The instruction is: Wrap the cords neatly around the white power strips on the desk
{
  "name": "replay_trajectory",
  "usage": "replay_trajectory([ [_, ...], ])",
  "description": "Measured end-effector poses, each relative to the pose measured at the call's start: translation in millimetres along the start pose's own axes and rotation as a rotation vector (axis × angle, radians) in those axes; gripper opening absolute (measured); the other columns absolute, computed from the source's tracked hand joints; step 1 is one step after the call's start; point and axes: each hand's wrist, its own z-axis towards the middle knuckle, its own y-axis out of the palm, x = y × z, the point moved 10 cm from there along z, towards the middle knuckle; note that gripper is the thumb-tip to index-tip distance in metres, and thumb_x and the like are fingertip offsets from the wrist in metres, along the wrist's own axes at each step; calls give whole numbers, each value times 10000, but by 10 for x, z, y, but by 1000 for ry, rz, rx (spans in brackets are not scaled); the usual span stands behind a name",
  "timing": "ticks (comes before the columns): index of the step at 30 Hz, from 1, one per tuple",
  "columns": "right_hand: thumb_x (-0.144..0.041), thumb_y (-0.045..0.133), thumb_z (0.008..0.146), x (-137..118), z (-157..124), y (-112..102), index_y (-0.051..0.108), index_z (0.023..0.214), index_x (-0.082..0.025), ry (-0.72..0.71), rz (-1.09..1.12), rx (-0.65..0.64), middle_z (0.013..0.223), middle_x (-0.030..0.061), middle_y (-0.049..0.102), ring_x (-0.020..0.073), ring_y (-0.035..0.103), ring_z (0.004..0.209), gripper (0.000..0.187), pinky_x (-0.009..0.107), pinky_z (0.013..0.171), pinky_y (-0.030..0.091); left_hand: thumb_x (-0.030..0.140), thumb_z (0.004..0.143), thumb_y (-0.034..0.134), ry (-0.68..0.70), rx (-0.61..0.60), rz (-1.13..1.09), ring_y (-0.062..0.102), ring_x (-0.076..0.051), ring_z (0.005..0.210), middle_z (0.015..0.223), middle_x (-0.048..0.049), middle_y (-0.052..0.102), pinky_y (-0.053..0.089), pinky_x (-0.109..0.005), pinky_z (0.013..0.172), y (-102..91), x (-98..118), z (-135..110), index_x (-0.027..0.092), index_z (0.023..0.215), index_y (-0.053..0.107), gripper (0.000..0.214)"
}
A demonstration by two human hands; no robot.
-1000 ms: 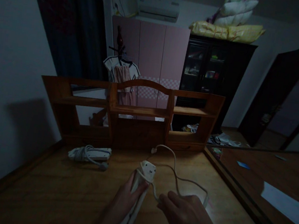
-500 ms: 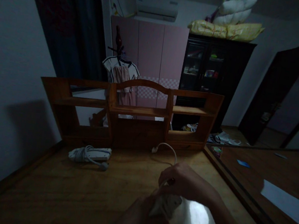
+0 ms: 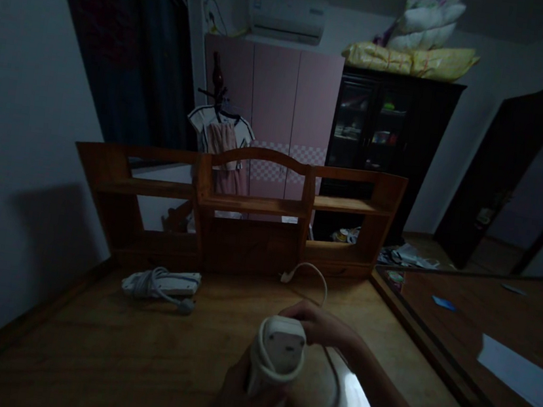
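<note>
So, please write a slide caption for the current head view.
Left hand gripping a power strip, its cord looped around the end, right hand partly behind it.

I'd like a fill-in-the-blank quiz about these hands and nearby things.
The person's ____ hand, lower in view, grips a white plastic power strip.
Counting the second white plastic strip lying at left, ____ power strips are visible.
The small, flat rectangular card at right is ____.

Missing words: left; two; blue.

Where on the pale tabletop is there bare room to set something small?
Bare tabletop: before the wound strip, left of the left hand; also between that strip and the plug. Crowded: front middle, around the right hand, held strip and cord.
</note>
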Motion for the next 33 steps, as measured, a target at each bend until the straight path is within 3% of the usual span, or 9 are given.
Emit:
replay_trajectory([
  [4, -147, 458, 848, -172, -13, 163, 660, 832, -156, -98, -152, 92, 720, -24, 585, 106, 519, 656, 202, 193, 599, 391, 508, 559, 764, -14, 162, -69, 678, -324, 868, 865, -113, 736, 540, -384, 755, -221, 6, 40, 154, 1001, 651, 578],
  [8, -134, 386, 899, -268, -126, 253, 617, 1010, -210, 29, -521, 220, 852, 25, 635, 145, 586, 730, 268, 229, 641, 393, 543, 591, 738, 0, 266, -192, 696, -285, 723, 791, -88, 732, 548, -358, 673, -360, 55, 100, 153, 1005, 637, 578],
  [10, -187, 393, 915, -393, -204, 253, 580, 1080, -219, 74, -692, 288, 884, 41, 618, 152, 589, 711, 252, 242, 618, 377, 538, 599, 739, 29, 292, -193, 695, -275, 741, 807, -76, 729, 547, -348, 685, -418, 103, 132, 167, 1066, 616, 609],
  [14, -394, 434, 924, -668, -280, 249, 543, 1129, -216, 24, -815, 359, 916, 43, 599, 175, 598, 745, 293, 271, 635, 374, 497, 648, 730, 106, 311, -81, 663, -267, 942, 873, -72, 730, 494, -352, 879, -512, 194, 182, 192, 1133, 585, 591],
  [17, -467, 415, 930, -681, -252, 232, 551, 1108, -209, 18, -878, 367, 907, 41, 604, 182, 602, 736, 342, 282, 618, 370, 533, 639, 722, 79, 320, -75, 655, -288, 969, 875, -87, 730, 492, -371, 885, -540, 167, 212, 179, 1107, 601, 599],
  [22, -474, 343, 966, -535, -148, 210, 588, 1000, -206, 48, -1000, 379, 869, 37, 615, 179, 616, 699, 364, 278, 539, 332, 573, 568, 755, -59, 206, -272, 701, -275, 706, 770, -89, 722, 561, -350, 633, -346, 101, 268, 161, 1048, 613, 648],
  [24, -460, 312, 977, -493, -118, 210, 601, 939, -213, 40, -1030, 367, 833, 31, 618, 177, 620, 678, 383, 275, 521, 316, 552, 558, 774, -83, 171, -322, 694, -257, 644, 743, -86, 714, 563, -349, 611, -281, 115, 259, 155, 1048, 600, 654],
  [30, -427, 297, 990, -400, -167, 65, 639, 898, -247, 67, -985, 415, 754, 8, 629, 153, 625, 623, 397, 259, 517, 301, 363, 527, 845, -111, -48, -408, 682, -281, 835, 985, -141, 692, 567, -378, 713, -70, 194, 108, 169, 1145, 550, 712],
  [33, -421, 285, 996, -373, -203, 34, 659, 918, -257, 85, -957, 441, 743, 8, 638, 140, 628, 610, 416, 254, 516, 296, 376, 572, 812, -116, -49, -415, 666, -283, 876, 1067, -152, 663, 571, -361, 666, -56, 158, 82, 185, 1216, 494, 743],
])
